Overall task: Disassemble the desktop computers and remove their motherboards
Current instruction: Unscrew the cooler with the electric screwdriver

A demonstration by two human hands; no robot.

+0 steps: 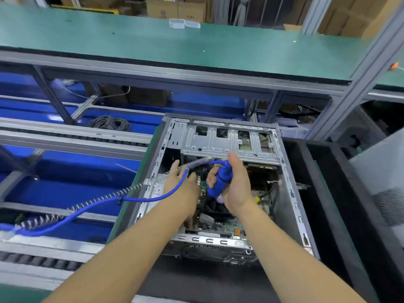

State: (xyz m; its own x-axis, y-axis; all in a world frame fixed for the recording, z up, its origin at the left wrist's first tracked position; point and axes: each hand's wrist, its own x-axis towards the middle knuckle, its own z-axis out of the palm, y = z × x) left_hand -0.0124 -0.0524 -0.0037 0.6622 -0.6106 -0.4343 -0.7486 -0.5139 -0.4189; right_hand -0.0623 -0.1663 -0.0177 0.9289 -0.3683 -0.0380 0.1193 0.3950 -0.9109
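The desktop computer point(220, 189) lies on its side right in front of me, on the dark mat at the near edge of the bench, with its side cover off so I can look straight in. Its case is a grey metal box with rows of little slots along the edges. At the near end I see a metal strip with 4 small clips on it. Just past that is the green motherboard point(229, 226), flat on the bottom of the case, with small parts and a yellow plug on it.

My left hand point(182, 186) reaches down into the case beside the board. Its fingers go down out of sight, so I cannot tell if they are pinching anything. A blue cable point(140, 199) runs across the back of this hand.

My right hand point(235, 184) is curled tight round a blue power screwdriver point(219, 181), held tip down over the board, thumb up.

Further in, at the far end of the case, is a shiny metal drive cage point(227, 141) with 4 square holes.

The blue cable and a springy clear coil point(102, 199) stretch away to the left over the blue conveyor point(65, 169).

Far off is a long green shelf point(175, 44) with 2 small clear boxes point(184, 24), and brown cardboard boxes point(175, 8) behind it.
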